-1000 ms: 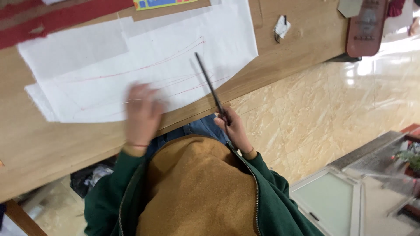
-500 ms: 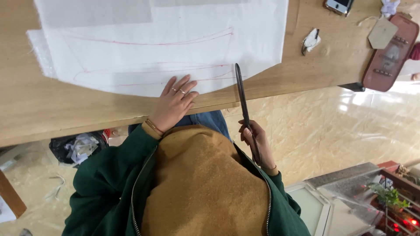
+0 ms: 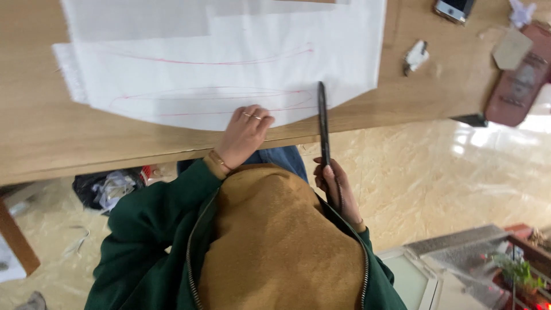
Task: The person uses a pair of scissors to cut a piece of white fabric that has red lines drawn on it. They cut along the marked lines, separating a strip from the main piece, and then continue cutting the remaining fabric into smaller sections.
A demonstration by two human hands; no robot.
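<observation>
Floor clutter, far left: a dark bag with crumpled light scraps (image 3: 109,189) lies under the table edge, beside your left sleeve.
Table: a light wooden table (image 3: 34,138) runs across the top of your view, its near edge just above your hands.
Fabric: a white fabric piece (image 3: 229,63) lies flat on the table, marked with long curved red lines; its lower edge comes close to the table edge.
Left sleeve: dark green, zipped jacket over a mustard top; a thin band sits at the wrist.
Left hand: your left hand (image 3: 244,135) rests palm down on the lower edge of the fabric, fingers relaxed and slightly curled, pinning the cloth rather than gripping it; rings show on two fingers.
Scissors: long dark scissors (image 3: 323,123) point up and away from you, the tip lying over the fabric's lower right part, the blades together as far as you can see.
Right hand: your right hand (image 3: 333,189) is below the table edge, fingers closed round the scissors' handle end.
Small items, right: a white crumpled scrap (image 3: 414,56) sits on bare wood, well apart from the fabric's edge.
Top right: a phone (image 3: 453,8), partly cut off.
Far right: a reddish-brown case (image 3: 516,86) with a tan card tag (image 3: 512,49) on it, overhanging the table's end.
</observation>
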